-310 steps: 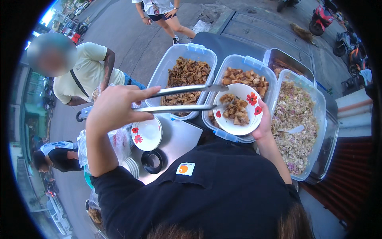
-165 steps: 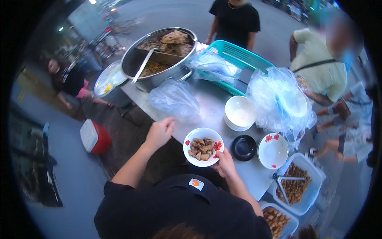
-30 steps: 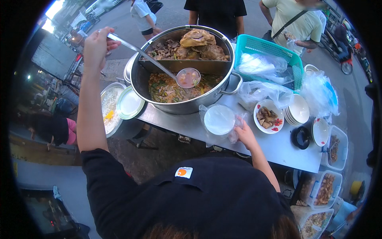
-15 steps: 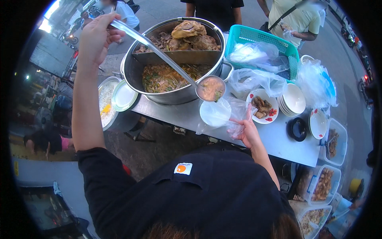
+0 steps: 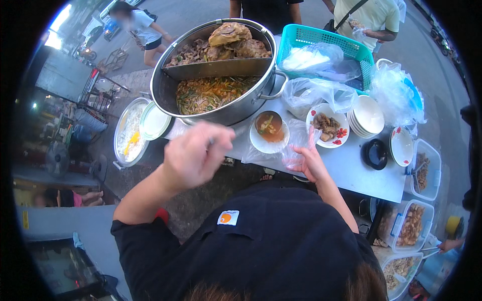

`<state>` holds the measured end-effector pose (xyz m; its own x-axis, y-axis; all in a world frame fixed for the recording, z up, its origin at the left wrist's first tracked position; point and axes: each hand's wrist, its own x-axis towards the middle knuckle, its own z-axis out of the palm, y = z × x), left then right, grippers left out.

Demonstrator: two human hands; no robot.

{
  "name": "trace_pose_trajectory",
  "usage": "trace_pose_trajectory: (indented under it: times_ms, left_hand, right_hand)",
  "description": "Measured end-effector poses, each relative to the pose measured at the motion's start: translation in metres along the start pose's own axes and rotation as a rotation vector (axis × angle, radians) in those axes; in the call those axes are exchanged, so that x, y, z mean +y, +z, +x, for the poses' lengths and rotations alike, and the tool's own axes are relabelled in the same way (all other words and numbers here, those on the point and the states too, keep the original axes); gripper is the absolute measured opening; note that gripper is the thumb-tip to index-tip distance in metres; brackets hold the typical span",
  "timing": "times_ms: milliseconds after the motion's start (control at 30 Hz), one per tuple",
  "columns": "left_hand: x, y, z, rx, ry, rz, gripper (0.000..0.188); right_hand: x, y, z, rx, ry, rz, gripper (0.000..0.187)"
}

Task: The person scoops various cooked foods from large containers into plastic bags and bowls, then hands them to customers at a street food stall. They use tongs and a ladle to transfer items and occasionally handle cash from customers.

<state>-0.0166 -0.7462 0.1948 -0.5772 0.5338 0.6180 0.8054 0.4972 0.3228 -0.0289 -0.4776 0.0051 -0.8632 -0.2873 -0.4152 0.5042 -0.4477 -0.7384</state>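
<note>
Step in hand: ladling soup; the ladle (image 5: 268, 123) sits over the small white bowl (image 5: 270, 136), its cup full of orange broth with greens, so I judge the pour is about to begin or just beginning.
Left hand: the left hand (image 5: 195, 156) is closed around the ladle's long handle, fingers clamped tight, raised above the near edge of the steel table (image 5: 361, 170).
Right hand: the right hand (image 5: 307, 161) rests at the near edge of the table, fingers pinched together on a clear plastic bag (image 5: 296, 145) that lies beside the small white bowl.
Soup source: the big steel pot (image 5: 221, 75) stands at the far left corner of the table, broth in its near half, meat piled in the far half.
Nearby: a red-patterned bowl of fried meat (image 5: 327, 125) sits just right of the small white bowl; a stack of white bowls (image 5: 367, 115) stands further right.
Next move calls for: a slow tilt of the ladle, kept centred over the small white bowl so no broth runs onto the bag.
Change from half a second ago: the left hand has come down from high over the pot to the table's near edge, and the ladle has settled onto the bowl.
</note>
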Motion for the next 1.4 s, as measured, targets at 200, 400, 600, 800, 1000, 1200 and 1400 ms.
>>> trace_pose_trajectory:
  times_ms: [200, 400, 600, 800, 1000, 1200, 1400]
  left_hand:
    - [0.017, -0.005, -0.027, -0.219, 0.488, -0.004, 0.024]
    - [0.014, -0.039, -0.044, -0.053, 0.109, -0.118, 0.006]
    - [-0.053, -0.096, -0.041, 0.970, -0.741, -0.340, 0.029]
    - [-0.113, -0.107, -0.055, 0.865, -0.660, -0.083, 0.029]
    - [-0.180, -0.041, -0.053, 0.215, -0.097, 0.626, 0.010]
    - [-0.199, -0.013, -0.062, -0.051, -0.035, 0.568, 0.009]
    - [-0.173, 0.001, -0.055, -0.029, -0.073, 0.431, 0.008]
  right_hand:
    - [-0.004, -0.003, 0.004, -0.002, 0.044, 0.017, 0.084]
    - [-0.011, -0.010, 0.002, 0.018, 0.099, 0.015, 0.070]
    - [-0.013, -0.011, 0.000, 0.048, 0.119, 0.027, 0.065]
    - [-0.012, -0.010, -0.001, 0.073, 0.107, 0.052, 0.060]
    - [-0.009, -0.005, -0.006, 0.062, 0.036, 0.107, 0.061]
    - [-0.008, -0.004, -0.004, 0.053, 0.017, 0.133, 0.065]
    - [-0.007, -0.004, 0.003, 0.023, -0.010, 0.133, 0.065]
